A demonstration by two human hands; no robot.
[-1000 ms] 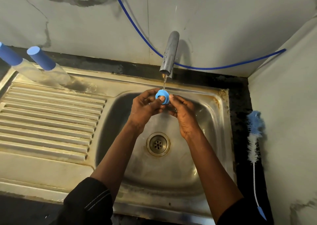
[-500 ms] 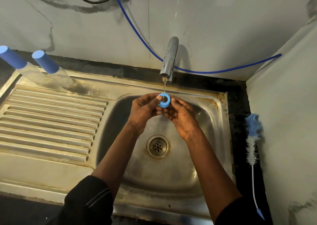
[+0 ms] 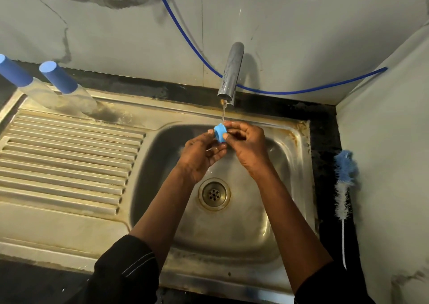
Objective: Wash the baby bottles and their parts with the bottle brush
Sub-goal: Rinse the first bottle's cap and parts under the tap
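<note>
Blue bottle ring [image 3: 220, 132] under running tap [image 3: 230, 71], left hand [image 3: 199, 156] and right hand [image 3: 247, 144] both pinching it over sink [image 3: 291, 164]

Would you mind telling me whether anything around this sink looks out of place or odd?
The brush lies unused on the dark ledge right of the sink, while the left hand and right hand hold the ring under the tap. Brown staining marks the sink's back right corner.

Steel sink [image 3: 293, 189], tap [image 3: 231, 70], blue hose [image 3: 290, 92]
</note>
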